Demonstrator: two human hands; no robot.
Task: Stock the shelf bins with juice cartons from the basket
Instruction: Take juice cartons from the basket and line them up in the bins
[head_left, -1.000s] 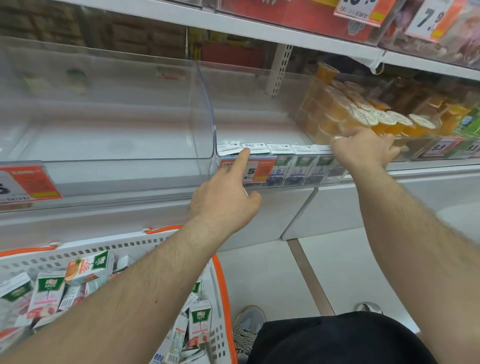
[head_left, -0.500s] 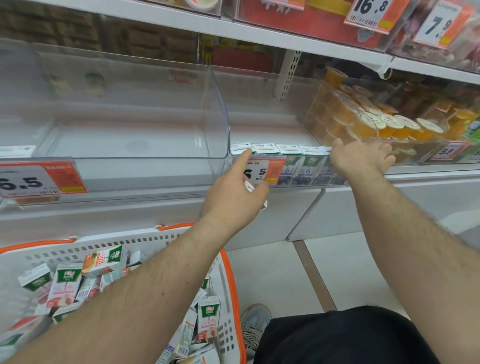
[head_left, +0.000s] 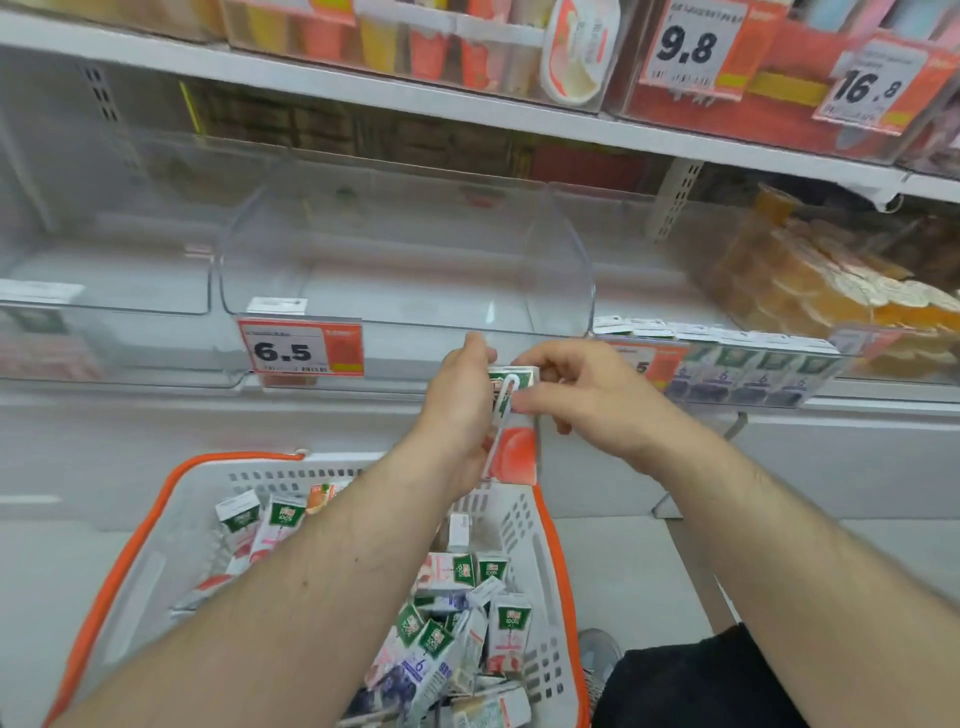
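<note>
So both hands are on one juice carton, held upright in the air just in front of the shelf edge and above the far rim of the basket. Left hand is wrapped around its left side, fingers curled behind it, thumb up top. Right hand pinches the right edge near the top, with the fingers pressed on the front by the white straw that's stuck down the face. The carton has a green top and a red-orange bottom.

Right behind it is a clear plastic shelf bin with a 6.5 price tag clipped on its front. One bin over to the right has a row of cartons standing along its front, and past that is a pile of orange sealed cups.

Below, the white basket with orange trim holds a jumble of loose cartons, mostly on its right side. A grey shoe shows on the floor next to it.
</note>
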